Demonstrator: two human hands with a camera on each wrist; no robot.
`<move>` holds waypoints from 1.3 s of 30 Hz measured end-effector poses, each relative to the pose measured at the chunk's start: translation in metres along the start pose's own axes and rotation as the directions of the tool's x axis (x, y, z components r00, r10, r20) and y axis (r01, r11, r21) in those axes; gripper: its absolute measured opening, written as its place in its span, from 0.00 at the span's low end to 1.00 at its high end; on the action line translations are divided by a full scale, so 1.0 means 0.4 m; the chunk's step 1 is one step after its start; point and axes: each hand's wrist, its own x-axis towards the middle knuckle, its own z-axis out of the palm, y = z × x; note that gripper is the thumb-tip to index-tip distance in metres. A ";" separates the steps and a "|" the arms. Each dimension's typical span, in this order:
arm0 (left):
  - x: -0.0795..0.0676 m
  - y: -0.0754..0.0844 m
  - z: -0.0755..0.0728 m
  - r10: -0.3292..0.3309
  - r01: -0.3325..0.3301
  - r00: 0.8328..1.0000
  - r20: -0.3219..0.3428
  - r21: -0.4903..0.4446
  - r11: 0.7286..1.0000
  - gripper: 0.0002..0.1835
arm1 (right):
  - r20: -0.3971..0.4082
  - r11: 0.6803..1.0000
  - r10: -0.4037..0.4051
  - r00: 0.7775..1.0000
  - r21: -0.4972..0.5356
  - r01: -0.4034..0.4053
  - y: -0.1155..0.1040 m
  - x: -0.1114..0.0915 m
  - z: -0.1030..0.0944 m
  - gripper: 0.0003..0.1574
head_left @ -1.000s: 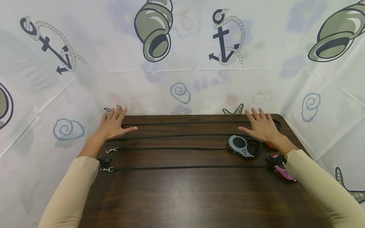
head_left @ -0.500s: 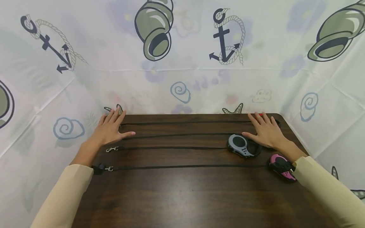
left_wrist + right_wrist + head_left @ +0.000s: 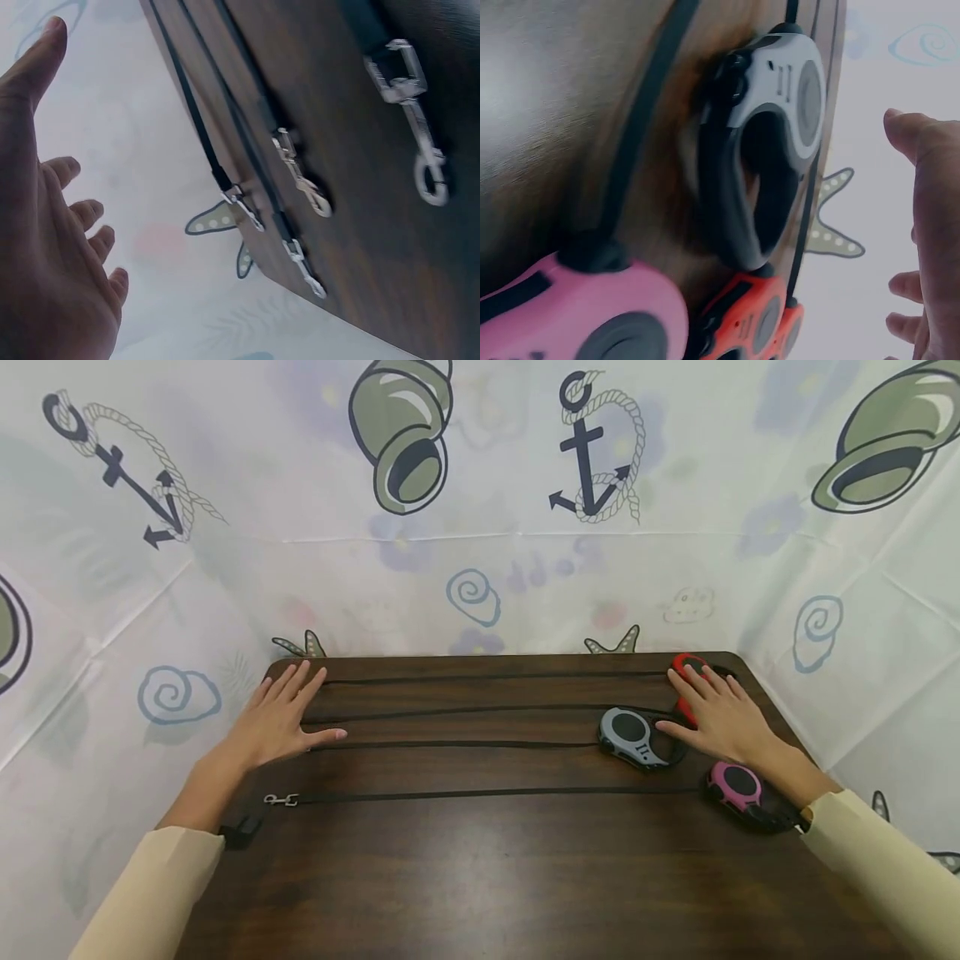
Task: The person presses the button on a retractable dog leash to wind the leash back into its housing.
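Several retractable dog leashes lie on the table, their cords drawn out in lines to the left. Spread and empty, my left hand is above the clip ends; a metal snap clip shows nearer me, and the left wrist view shows more clips, including a large one. Above the handles is my right hand, fingers spread and holding nothing. It partly covers a red leash. A grey leash is left of its thumb, and a pink leash lies under the wrist. The right wrist view shows two red casings.
The dark wooden table has a white patterned cloth standing behind it and at both sides. A black leash cord crosses the table nearest me, with other cords parallel behind it.
Both hands have drawn back toward me, still spread, the right one also moving rightward. The red leash at the back right has come into sight. The leashes have not moved on the table.
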 end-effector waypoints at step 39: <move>-0.207 -0.037 0.085 0.170 -0.227 0.944 -0.283 -0.180 0.957 0.47 | -0.232 0.989 -0.093 0.968 0.091 0.116 0.074 -0.268 0.051 0.56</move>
